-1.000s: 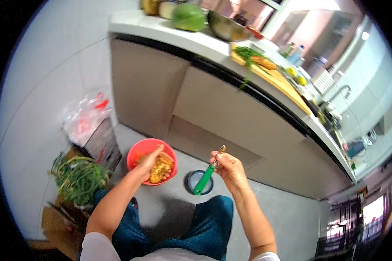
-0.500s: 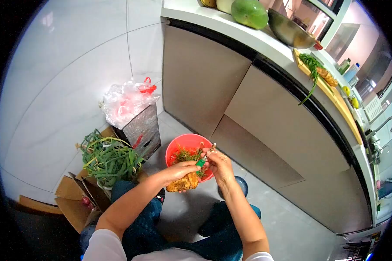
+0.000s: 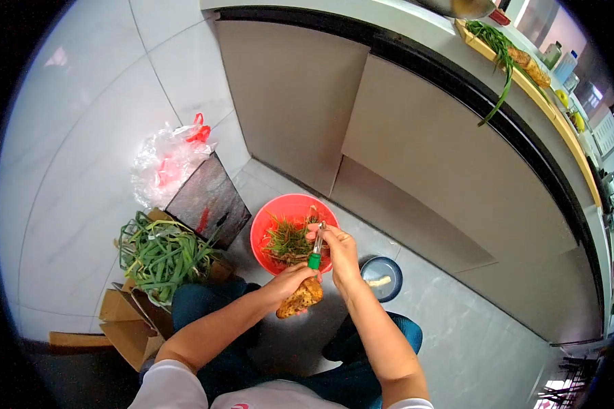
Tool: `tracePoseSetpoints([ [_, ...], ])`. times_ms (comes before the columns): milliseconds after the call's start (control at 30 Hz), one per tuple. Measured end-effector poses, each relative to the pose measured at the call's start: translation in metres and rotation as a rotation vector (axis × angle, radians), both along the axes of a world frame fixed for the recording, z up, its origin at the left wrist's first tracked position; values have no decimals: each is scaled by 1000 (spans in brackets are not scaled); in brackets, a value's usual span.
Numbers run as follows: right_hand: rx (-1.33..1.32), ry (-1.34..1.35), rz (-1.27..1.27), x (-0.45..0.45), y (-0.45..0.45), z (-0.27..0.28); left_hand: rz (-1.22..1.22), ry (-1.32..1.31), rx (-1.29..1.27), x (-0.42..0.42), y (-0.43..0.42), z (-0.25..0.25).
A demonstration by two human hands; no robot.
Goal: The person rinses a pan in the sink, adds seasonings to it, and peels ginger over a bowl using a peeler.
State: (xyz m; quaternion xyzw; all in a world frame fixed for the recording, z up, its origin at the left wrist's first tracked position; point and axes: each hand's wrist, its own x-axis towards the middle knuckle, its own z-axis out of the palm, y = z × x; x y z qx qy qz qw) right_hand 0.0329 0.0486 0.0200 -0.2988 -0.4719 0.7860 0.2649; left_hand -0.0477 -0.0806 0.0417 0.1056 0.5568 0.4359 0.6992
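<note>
Over a red basin (image 3: 258, 247), my left hand (image 3: 295, 279) is closed around a thick yellow-brown, dark-speckled root vegetable (image 3: 300, 300). The green handle of a peeler (image 3: 314, 260) rises beside that hand's thumb, apparently held there too. My right hand (image 3: 340, 251) pinches the peeler's metal head with its fingertips. Under my hands, the basin contains green and brown stalky scraps (image 3: 286, 240). Right of my right forearm, a dark blue bowl (image 3: 393, 290) on the floor has a pale, long piece (image 3: 379, 281) in it.
Left of the basin stand a mesh bin (image 3: 208, 198) with a plastic bag and a cardboard box (image 3: 126, 327) below green leafy stalks (image 3: 160, 255). Grey cabinets (image 3: 423, 150) rise ahead. A cutting board (image 3: 559, 123) on the counter carries greens and a similar brown root.
The view has tilted down and shifted, showing more of the blue bowl. My right fingers have moved along the peeler's metal head, which now points more upright. The root remains in my left hand.
</note>
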Motion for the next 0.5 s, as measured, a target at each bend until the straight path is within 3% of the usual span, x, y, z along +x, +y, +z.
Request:
tracePoseSetpoints([
  [167, 18, -118, 37, 7, 6, 10, -15, -17, -12, 4, 3, -18],
  [433, -128, -56, 86, 2, 7, 16, 51, -31, 13, 0, 4, -21],
  [500, -50, -68, -7, -2, 4, 11, 89, -4, 30, 1, 6, -24],
])
